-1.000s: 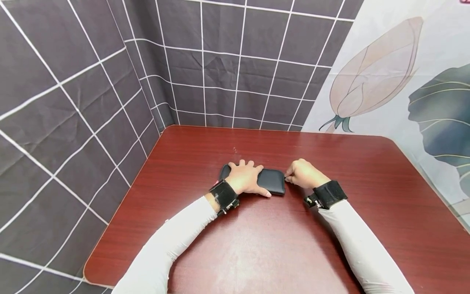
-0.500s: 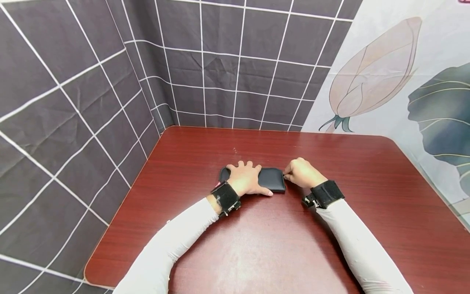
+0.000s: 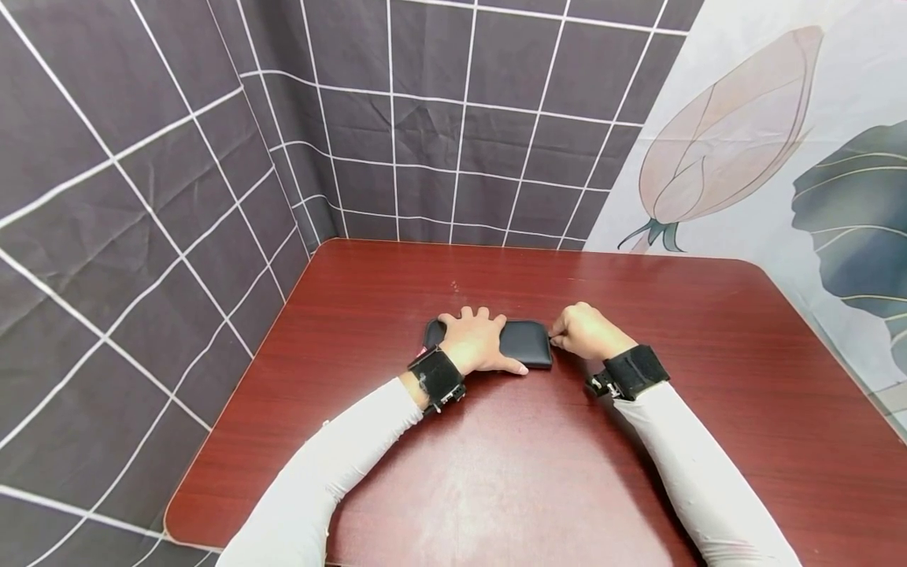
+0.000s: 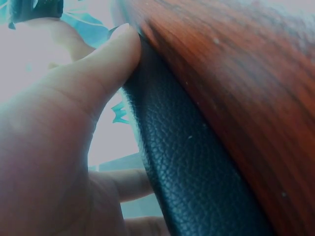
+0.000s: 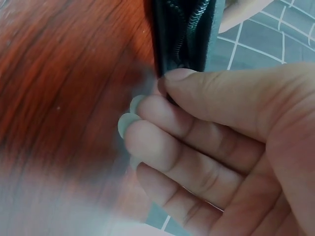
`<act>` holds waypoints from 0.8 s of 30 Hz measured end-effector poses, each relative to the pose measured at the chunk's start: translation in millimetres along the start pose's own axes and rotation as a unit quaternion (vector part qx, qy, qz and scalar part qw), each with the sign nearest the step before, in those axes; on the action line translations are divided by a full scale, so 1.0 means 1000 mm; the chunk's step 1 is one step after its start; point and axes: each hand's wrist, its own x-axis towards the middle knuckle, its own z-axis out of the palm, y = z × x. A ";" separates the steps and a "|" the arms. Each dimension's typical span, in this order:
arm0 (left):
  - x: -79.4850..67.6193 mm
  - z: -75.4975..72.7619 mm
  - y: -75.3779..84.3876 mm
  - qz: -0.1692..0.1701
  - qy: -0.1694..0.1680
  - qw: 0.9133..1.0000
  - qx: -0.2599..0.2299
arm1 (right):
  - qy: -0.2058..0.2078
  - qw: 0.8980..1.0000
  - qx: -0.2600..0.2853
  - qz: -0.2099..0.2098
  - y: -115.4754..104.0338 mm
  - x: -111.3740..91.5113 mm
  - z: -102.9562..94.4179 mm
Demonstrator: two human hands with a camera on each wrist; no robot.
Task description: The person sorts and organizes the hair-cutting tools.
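A black pebbled-leather zip wallet lies lengthwise across the red-brown table. My left hand is spread over its left part and presses on it, fingertips reaching the far edge. In the left wrist view, the left thumb lies along the wallet's edge. At the wallet's right end, thumb and index finger of my right hand pinch the zipper pull, which the fingertips mostly hide. Past them, in the right wrist view, the zipper teeth stand parted. The other right fingers are curled in.
The wood-grain table has rounded corners. Grey cloth with a white grid hangs at the back and left, and a flower-print cloth at the right. Both wrists wear black straps. A bit of red shows at the wallet's left end.
The wallet has turned slightly, its long edge now more level across the view. Both hands keep nearly the same place and hold.
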 end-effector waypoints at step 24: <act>0.001 0.001 0.001 -0.002 -0.008 1.000 0.004 | -0.081 0.995 0.060 0.018 -0.007 -0.006 -0.007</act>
